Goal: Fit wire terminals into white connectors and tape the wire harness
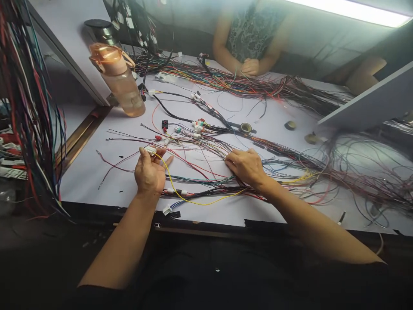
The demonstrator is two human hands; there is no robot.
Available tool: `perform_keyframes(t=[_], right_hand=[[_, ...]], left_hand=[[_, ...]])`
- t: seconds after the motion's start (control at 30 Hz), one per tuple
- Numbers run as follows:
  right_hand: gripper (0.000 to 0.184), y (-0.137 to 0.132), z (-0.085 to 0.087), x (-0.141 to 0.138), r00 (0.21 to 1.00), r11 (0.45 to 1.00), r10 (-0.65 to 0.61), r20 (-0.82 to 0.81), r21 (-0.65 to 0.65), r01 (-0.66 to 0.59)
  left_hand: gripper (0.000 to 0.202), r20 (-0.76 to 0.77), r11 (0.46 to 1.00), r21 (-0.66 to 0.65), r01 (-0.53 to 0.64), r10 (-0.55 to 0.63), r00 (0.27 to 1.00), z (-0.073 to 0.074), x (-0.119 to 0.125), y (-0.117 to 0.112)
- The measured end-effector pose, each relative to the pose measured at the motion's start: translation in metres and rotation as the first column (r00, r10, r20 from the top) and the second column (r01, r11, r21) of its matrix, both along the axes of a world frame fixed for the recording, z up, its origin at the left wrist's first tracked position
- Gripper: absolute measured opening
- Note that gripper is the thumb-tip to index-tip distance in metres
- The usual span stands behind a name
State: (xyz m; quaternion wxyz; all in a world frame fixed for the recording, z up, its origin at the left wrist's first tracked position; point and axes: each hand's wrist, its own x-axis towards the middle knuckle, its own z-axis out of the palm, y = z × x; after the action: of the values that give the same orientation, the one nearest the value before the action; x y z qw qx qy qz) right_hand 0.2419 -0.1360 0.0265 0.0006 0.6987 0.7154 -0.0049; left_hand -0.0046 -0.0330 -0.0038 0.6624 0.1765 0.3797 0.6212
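My left hand [149, 171] is raised a little over the white table [97, 172], thumb and fingers pinched on a small white connector [151, 150]. A yellow wire [180, 196] runs from that connector down and to the right. My right hand [245, 165] lies palm down on a bundle of coloured wires [206, 181], fingers curled and pressed into the strands. More white and red connectors [196, 127] lie among the wires beyond both hands.
An orange water bottle [119, 79] stands at the far left. Tape rolls [246, 128] lie mid-table. Another person [250, 66] sits across with hands on a long wire harness [258, 86]. Wires hang at the left [29, 107]. A grey board [371, 103] overhangs the right.
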Motion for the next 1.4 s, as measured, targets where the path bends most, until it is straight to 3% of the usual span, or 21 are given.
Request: perform_keyframes(t=[0.1,0.3,0.5,0.73,0.97,1.1,1.23,1.4], right_hand=[[0.023,-0.005,-0.001,0.007,0.999,0.996,-0.004,-0.039,0.089,0.007],[0.019,-0.035,0.004,0.004,0.947,0.962,0.275,-0.169,0.051,-0.27],[0.044,-0.049,0.007,0.005,0.94,0.95,0.305,-0.155,-0.02,-0.311],[0.015,-0.058,0.0,-0.003,0.953,0.963,0.268,-0.139,0.038,-0.266],[0.025,-0.058,0.004,-0.011,0.938,0.957,0.291,-0.189,0.075,-0.282],[0.022,-0.041,0.013,-0.025,0.96,0.973,0.202,-0.194,-0.074,-0.219],[0.018,-0.026,0.023,-0.042,0.986,0.941,0.122,-0.116,-0.303,-0.152],[0.02,-0.012,0.027,-0.058,0.983,0.887,0.174,0.061,-0.443,-0.13]], left_hand=[[0.033,-0.071,1.0,0.018,0.023,-0.022,0.997,0.001,0.001,-0.002],[0.038,-0.224,0.993,0.055,0.108,-0.093,0.97,0.009,-0.006,-0.022],[0.039,-0.339,0.981,0.167,0.099,-0.037,0.94,0.004,-0.007,-0.041],[0.038,-0.351,0.971,0.196,0.14,-0.064,0.934,0.0,-0.008,-0.044],[0.039,-0.375,0.974,0.177,0.142,-0.067,0.925,0.0,-0.008,-0.049],[0.041,-0.381,0.977,0.171,0.13,-0.056,0.923,-0.001,-0.006,-0.049],[0.043,-0.383,0.978,0.165,0.125,-0.053,0.922,0.001,-0.006,-0.049],[0.044,-0.377,0.979,0.164,0.119,-0.049,0.925,0.002,-0.006,-0.051]])
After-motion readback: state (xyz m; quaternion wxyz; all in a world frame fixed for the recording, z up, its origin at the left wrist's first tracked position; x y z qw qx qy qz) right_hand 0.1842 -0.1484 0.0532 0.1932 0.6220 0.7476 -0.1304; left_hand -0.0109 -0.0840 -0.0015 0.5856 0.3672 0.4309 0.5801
